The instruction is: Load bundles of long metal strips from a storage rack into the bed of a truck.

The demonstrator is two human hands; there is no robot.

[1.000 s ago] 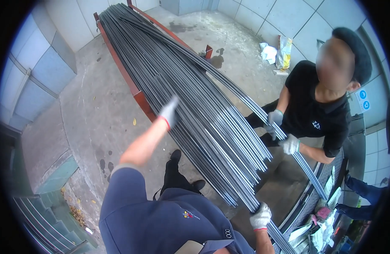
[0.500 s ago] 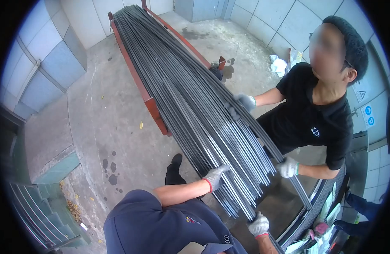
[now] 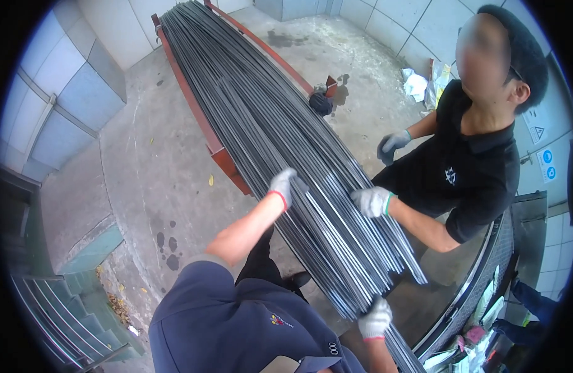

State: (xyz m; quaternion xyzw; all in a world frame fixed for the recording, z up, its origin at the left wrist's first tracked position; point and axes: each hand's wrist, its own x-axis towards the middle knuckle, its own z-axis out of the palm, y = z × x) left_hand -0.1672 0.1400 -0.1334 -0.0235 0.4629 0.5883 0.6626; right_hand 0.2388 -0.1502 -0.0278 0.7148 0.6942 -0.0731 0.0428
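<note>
A long stack of dark metal rods (image 3: pixel 255 130) runs from the far left toward me, its uneven ends at my lower right. My left hand (image 3: pixel 284 185), in a grey-white glove with a red cuff, is on top of the stack near its left edge; its fingers are blurred. My right hand (image 3: pixel 376 319), gloved alike, is closed around several rods (image 3: pixel 403 351) that stick out past the other ends toward the lower right. Across from me, a co-worker's gloved hand (image 3: pixel 372 202) rests on the stack's right side. The co-worker's other hand (image 3: pixel 393 143) hangs off the rods.
A red-brown metal rack (image 3: pixel 227 169) carries the stack, with uprights at the far end. The co-worker (image 3: pixel 479 155), in black, stands close on the right. Steps with a railing (image 3: pixel 56 317) lie at lower left. Papers and bags (image 3: pixel 466 342) clutter the lower right, near another person's legs.
My left hand has moved up the stack, away from the rod ends. The co-worker's far hand has come off the rods; the nearer one has shifted up and left onto the stack.
</note>
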